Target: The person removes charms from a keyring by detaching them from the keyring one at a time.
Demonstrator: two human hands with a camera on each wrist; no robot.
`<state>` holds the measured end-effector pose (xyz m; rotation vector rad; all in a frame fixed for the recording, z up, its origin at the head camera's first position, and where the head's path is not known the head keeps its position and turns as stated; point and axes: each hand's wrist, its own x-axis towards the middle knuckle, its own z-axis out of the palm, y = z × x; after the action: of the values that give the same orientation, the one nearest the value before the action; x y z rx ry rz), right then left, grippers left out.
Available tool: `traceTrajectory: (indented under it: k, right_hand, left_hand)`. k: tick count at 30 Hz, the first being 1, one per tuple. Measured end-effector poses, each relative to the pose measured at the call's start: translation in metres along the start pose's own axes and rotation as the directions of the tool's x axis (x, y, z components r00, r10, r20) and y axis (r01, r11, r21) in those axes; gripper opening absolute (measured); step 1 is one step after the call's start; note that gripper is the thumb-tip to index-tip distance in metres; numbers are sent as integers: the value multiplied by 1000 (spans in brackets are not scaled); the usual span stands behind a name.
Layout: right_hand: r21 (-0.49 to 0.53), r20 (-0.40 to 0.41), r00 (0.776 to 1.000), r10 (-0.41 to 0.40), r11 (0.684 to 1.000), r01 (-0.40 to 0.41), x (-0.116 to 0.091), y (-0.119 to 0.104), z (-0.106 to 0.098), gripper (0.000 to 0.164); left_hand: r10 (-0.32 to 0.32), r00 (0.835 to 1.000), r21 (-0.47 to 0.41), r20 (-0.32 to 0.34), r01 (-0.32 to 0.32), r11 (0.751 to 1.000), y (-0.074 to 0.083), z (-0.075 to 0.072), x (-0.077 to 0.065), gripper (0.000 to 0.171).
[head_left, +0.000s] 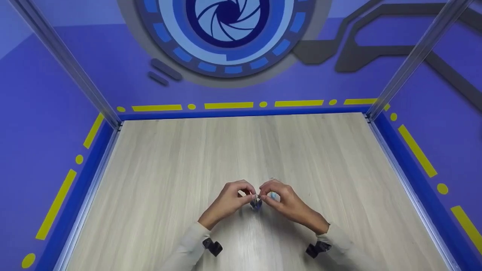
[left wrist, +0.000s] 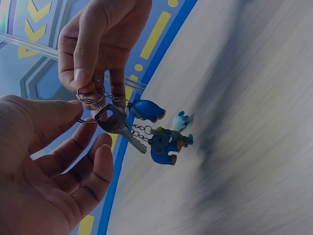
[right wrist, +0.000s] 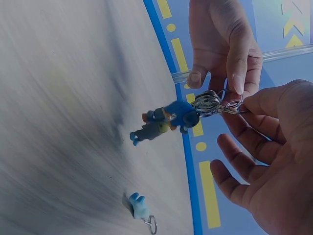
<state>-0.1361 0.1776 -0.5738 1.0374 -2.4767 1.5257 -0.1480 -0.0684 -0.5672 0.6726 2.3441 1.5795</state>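
Note:
Between thumb and index finger, my left hand (head_left: 230, 198) pinches a metal key ring. My right hand (head_left: 285, 198) pinches the ring part from the other side, fingertips almost meeting the left ones. From the rings (right wrist: 234, 102) hang a metal key (left wrist: 115, 121) and small blue figure keychains (left wrist: 145, 110) on short chains; some of them overlap. All of these hang above the table. A separate light-blue figure keychain (right wrist: 139, 205), with its own ring (right wrist: 153, 225), lies on the table, partly behind my right hand in the head view.
The wood-grain table (head_left: 241, 150) is bounded by blue-purple panels (head_left: 98, 67) with yellow marks at the back and both sides. Metal frame posts (head_left: 410, 60) stand at the back corners. A black wrist camera (head_left: 212, 247) sits on each sleeve.

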Motion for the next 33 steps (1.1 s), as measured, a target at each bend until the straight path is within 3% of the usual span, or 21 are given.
traceTrajectory:
  k: [8, 19, 23, 26, 33]
  right_hand:
    - [-6, 11, 1000, -28, 1000, 28, 0, -2, 1, 6]
    - [-10, 14, 1000, 2, 1000, -2, 0, 3, 1, 7]
    - [-7, 6, 1000, 5, 1000, -5, -1, 3, 2, 6]
    - [2, -1, 1000, 7, 1000, -7, -2, 3, 1, 7]
    - [33, 0, 1000, 14, 999, -14, -2, 1, 1, 6]
  left_hand:
    - [13, 1000, -3, -15, -13, 1000, -4, 1, -2, 5]
    - [9, 998, -109, -58, -16, 994, -11, -2, -7, 12]
    - [17, 999, -169, -49, -25, 985, -13, -4, -8, 3]
    - [18, 999, -201, -45, -27, 979, -14, -5, -10, 12]
    - [-6, 999, -164, -38, 0, 986, -16, -3, -11, 7]
